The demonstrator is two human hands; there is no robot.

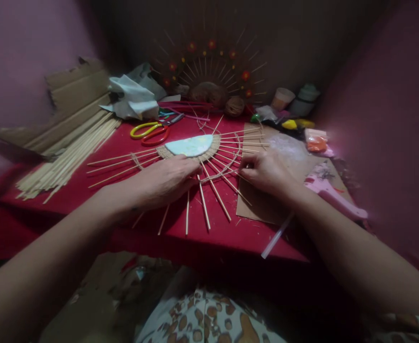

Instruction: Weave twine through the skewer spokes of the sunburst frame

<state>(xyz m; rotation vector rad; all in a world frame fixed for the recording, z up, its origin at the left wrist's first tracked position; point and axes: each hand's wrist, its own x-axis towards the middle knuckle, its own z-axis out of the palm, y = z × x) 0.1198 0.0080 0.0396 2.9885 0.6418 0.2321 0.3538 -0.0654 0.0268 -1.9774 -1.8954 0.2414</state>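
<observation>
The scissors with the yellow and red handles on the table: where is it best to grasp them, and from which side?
Probably by the handle loops. The scissors lie flat on the red table, loops toward the left, blades pointing right toward the back. Come from above on the left, near the left hand, which rests on the stick piece. The loops look free of clutter.

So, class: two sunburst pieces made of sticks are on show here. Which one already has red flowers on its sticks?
The sunburst standing at the back; red flowers dot its sticks. The one under the hands lies flat with bare sticks.
</observation>
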